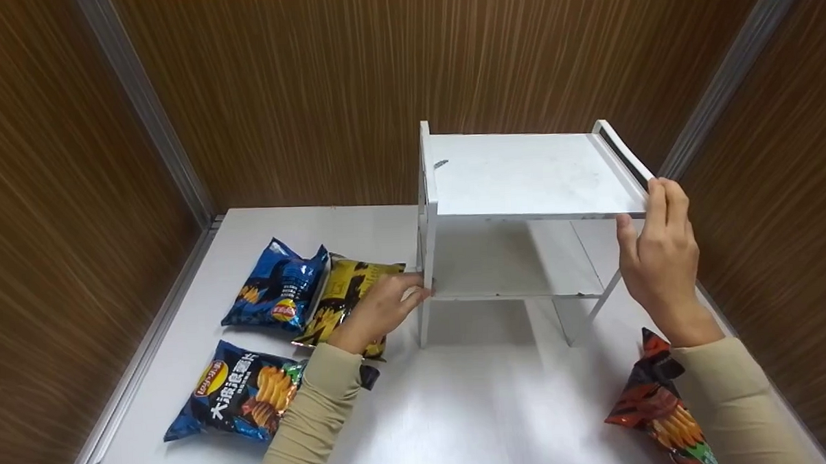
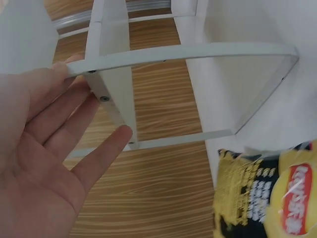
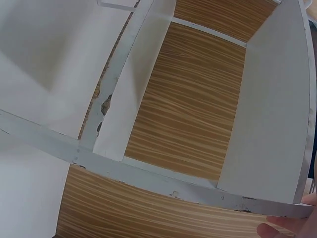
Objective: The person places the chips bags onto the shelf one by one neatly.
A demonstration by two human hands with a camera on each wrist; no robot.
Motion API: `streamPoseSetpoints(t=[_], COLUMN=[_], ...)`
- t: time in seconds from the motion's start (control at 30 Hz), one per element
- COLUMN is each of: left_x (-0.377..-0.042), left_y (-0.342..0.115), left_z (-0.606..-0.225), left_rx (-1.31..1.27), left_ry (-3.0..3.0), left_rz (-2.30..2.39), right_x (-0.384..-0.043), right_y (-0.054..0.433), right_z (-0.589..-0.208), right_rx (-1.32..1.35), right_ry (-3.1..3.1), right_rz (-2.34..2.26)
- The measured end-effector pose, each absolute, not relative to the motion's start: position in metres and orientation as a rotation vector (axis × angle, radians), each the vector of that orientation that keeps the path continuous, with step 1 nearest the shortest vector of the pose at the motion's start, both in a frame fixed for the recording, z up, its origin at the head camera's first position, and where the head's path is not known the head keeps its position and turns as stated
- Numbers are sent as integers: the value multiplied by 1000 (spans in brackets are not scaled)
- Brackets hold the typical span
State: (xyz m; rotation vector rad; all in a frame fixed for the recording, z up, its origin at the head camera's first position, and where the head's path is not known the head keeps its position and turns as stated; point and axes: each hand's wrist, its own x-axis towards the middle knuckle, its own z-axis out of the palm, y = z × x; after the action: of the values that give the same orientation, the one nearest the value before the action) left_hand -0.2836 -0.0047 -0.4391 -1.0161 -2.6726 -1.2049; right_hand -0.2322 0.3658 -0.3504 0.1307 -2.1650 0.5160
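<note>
A white two-tier shelf rack stands upright on the white table, with a flat top board and a middle board. My left hand pinches its left front upright at the height of the middle board; in the left wrist view, fingers of that hand lie against the frame. At the top right front corner, my right hand holds the rack, fingers along the outer side and thumb at the front edge. Only some fingertips of it show in the right wrist view. Both boards bear nothing.
Left of the rack lie a blue chip bag, a yellow chip bag partly behind my left hand, and a dark blue chip bag. A red chip bag lies by my right forearm. Wood-grain walls enclose the table.
</note>
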Motion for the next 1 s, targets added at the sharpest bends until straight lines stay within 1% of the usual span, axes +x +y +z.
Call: streamPoseSetpoints(t=[0.17,0.33,0.47,0.63,0.8,1.0], left_x=[-285,-286,-287,-289,-289,-295], left_y=[-14,-18,-7,19,40,47], left_z=[-414,-376,-346,-319,-305,-297], left_rx=[-811,-659,-755,-892,-856,-793], left_ry=[-2696,-2555,-2360,-2340,-2552,-2634], left_rz=[-1257,-1185,-1014,-602,-430,-340], right_x=[-232,-232,-233,-233,-231,-232], right_y=[366,364,362,362,364,362], right_z=[-351,-351,-351,-352,-353,-353], right_rx=[122,118,104,86,80,66], right_ry=[-2156,-2139,-2143,-2135,-2144,-2151], right_rz=[453,443,469,479,463,473])
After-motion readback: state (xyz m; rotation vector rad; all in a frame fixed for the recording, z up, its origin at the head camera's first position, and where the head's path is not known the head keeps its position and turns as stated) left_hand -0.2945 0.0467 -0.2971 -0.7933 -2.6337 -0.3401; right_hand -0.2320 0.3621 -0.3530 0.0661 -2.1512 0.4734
